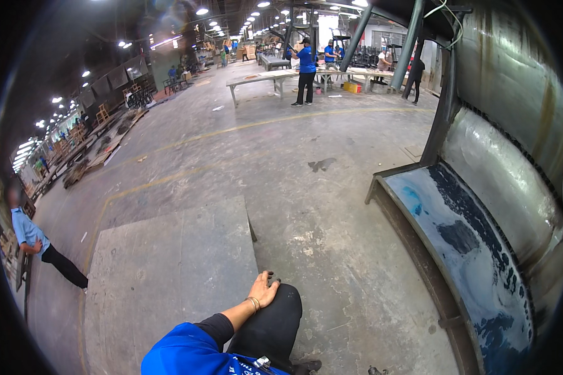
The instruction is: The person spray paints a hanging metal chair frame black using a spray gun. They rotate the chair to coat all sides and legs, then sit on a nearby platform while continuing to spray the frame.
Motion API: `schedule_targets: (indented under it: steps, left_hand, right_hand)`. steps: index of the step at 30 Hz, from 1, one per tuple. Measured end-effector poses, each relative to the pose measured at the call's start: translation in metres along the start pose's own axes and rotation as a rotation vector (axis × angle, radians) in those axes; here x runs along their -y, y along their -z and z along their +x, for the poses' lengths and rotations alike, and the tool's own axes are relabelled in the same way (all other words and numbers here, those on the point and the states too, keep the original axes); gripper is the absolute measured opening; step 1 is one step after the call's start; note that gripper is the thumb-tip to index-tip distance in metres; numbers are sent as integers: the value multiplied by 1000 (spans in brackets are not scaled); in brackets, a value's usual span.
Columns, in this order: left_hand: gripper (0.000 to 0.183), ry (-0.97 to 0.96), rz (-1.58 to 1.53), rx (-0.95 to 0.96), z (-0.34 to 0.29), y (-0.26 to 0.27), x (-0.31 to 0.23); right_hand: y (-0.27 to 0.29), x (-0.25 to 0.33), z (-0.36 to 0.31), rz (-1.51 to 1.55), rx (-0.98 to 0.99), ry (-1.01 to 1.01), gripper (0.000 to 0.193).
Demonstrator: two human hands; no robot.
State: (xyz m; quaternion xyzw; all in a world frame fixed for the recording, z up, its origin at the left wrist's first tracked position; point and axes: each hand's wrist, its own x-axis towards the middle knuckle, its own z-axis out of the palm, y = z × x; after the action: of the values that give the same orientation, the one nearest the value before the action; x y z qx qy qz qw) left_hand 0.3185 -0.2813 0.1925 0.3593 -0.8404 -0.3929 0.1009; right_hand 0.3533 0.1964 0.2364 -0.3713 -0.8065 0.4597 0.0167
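Resting L hand [265, 291] @ knee [289, 302] edge

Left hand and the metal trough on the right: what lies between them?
In the head view: first the dark-trousered knee under the left hand, then scuffed concrete floor up to the metal trough.

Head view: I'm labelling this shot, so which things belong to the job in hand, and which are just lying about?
With the job, judging by nearness:
left hand, on the knee, holding nothing that shows
gray board, nearest the hand
metal trough, perhaps, to the right

Seemingly lying about:
yellow-and-red box, far back
dark heap, far left
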Motion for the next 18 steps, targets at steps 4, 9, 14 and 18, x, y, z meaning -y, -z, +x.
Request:
schedule_targets:
  steps: [4,9,14,18]
  left_hand:
    - [58,7,0,0,-2,0,-3]
    - [59,4,16,0,-2,-1,-8]
    - [59,16,17,18,-1,-2,-10]
    - [58,24,26,15,-1,-3,-10]
  right_hand:
    - [2,-3,1,3,-11,-3,76]
    - [6,-1,0,-35,-3,-4,77]
    - [9,4,-3,114,-16,-128,79]
    - [7,2,2,34,-2,-16,79]
